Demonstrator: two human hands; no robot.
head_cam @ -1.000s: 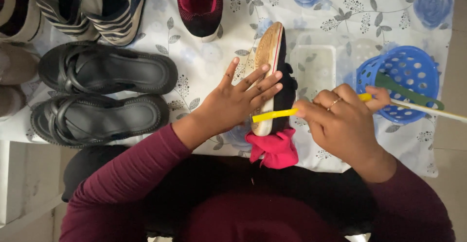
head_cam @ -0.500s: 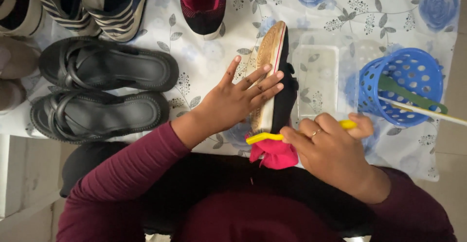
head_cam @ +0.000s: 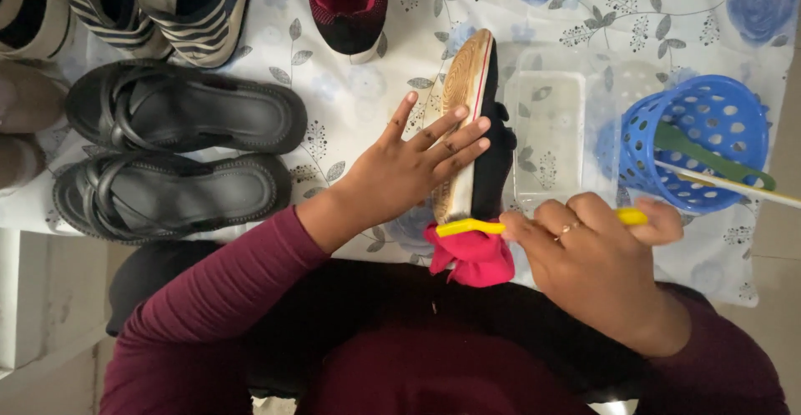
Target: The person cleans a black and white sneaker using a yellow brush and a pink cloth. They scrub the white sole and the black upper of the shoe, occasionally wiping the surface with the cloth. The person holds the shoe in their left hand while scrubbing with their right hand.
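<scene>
Sandals [head_cam: 179, 152], black pair, left on bench [head_cam: 350, 106] | left hand [head_cam: 409, 165], fingers flat and spread, pressing black shoe [head_cam: 480, 131] on its side at bench centre | right hand [head_cam: 596, 261], fingers clenched around yellow brush [head_cam: 471, 226] touching shoe's near end | blue basket [head_cam: 709, 119], far right.

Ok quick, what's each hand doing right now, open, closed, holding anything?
Left hand: open, fingers spread, pressed flat on the black shoe standing on its side.
Right hand: closed around the yellow brush.

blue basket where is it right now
In the head view the blue basket stands at the right of the table, beside the clear plastic tray, just above the right hand.
</scene>
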